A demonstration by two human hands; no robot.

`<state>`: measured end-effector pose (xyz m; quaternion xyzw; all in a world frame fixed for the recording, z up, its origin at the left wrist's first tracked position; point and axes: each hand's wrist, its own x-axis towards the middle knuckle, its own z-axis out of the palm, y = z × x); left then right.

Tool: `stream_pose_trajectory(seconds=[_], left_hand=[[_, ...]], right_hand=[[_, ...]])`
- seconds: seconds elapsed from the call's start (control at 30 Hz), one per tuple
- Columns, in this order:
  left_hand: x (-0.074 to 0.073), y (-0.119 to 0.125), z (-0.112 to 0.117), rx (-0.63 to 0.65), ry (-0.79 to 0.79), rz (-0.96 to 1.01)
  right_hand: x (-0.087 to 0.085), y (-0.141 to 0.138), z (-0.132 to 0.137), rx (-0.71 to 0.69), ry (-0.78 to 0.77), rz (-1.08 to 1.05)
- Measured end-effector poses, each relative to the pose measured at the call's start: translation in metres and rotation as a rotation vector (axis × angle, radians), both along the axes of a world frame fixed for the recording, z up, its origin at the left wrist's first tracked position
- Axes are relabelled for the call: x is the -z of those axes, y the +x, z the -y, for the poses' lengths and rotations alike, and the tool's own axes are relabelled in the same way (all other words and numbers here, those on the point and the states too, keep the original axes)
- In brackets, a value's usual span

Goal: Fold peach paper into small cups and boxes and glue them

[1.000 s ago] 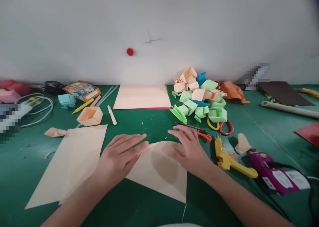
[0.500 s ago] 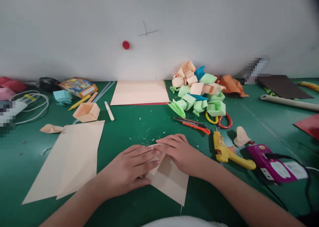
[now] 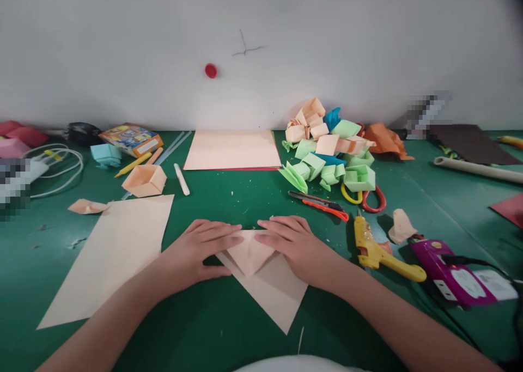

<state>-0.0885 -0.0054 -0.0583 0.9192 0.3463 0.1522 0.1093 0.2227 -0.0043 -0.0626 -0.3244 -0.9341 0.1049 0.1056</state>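
A peach sheet of paper (image 3: 281, 290) lies in front of me, its top corner folded down into a triangular flap that points toward me. My left hand (image 3: 204, 247) rests at the fold's left end, fingers stretched out and thumb apart on the paper's left edge. On the right end, my right hand (image 3: 294, 247) lies with its fingers extended over the flap. Both hands press the paper to the table rather than grip it. To the left are more peach sheets (image 3: 118, 247), partly behind my left forearm.
An open peach paper box (image 3: 145, 180) and a white stick (image 3: 182, 180) stand beyond the left sheets. A paper stack (image 3: 232, 150) lies at the back. Right are folded green papers (image 3: 359, 177), a utility knife (image 3: 318, 204), scissors (image 3: 373, 199), a yellow glue gun (image 3: 371, 249) and a purple power strip (image 3: 451, 274).
My left hand has slid left along the fold, away from my right hand, uncovering the flap's middle. The sheet has turned slightly, and the whole view has shifted a little.
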Motion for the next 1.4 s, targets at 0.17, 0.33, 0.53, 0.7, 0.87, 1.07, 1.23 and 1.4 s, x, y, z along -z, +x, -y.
stream_pose_trajectory(seconds=[0.17,0.33,0.53,0.7,0.87,1.07,1.23,1.4], left_hand=[[0.003,-0.002,-0.004,-0.01,0.067,0.047],[0.003,-0.002,-0.004,0.009,0.051,0.069],[0.0,0.002,-0.004,0.021,0.072,0.081],[0.002,0.0,-0.004,0.039,0.065,0.072],[0.0,0.002,-0.002,0.04,0.065,0.088],[-0.002,-0.01,-0.005,-0.019,-0.023,0.091],[-0.002,-0.021,-0.008,-0.077,-0.021,0.191],[-0.004,-0.017,-0.006,-0.141,0.041,0.187]], right_hand=[[-0.004,-0.005,0.006,-0.093,0.048,0.068],[-0.018,-0.01,0.017,-0.132,-0.009,0.077],[-0.02,-0.018,0.026,-0.225,-0.046,0.053],[-0.014,-0.019,0.027,-0.286,-0.162,0.079],[-0.01,-0.017,0.027,-0.274,-0.156,0.11],[-0.004,-0.017,0.029,-0.277,-0.061,0.093],[-0.006,-0.017,0.028,-0.291,-0.023,0.097],[-0.01,-0.017,0.025,-0.312,-0.006,0.098]])
